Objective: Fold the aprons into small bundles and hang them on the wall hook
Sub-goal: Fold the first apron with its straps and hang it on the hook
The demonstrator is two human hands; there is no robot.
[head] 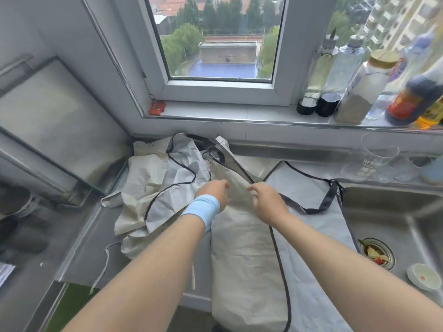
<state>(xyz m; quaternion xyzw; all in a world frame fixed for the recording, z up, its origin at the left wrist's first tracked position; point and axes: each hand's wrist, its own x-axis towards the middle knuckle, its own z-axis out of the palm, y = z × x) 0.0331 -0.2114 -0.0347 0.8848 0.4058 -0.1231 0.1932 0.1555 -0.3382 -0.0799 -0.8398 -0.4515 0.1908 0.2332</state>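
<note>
A pale apron (242, 255) with dark edging lies lengthwise on the steel counter (79, 248), one long side folded over; its lower end hangs past the front edge. Its dark neck strap (326, 200) lies to the right. My left hand (214, 191), a blue band at the wrist, grips the cloth near the apron's top. My right hand (266, 200) pinches the dark-trimmed folded edge right beside it. A crumpled heap of more aprons (155, 188) sits to the left against the wall. No wall hook is in view.
A steel sink (395, 219) lies to the right, with food scraps in its drain (376, 254) and a small white dish (423, 276). Bottles and jars (359, 85) line the window sill. A glass (376, 154) stands behind the sink.
</note>
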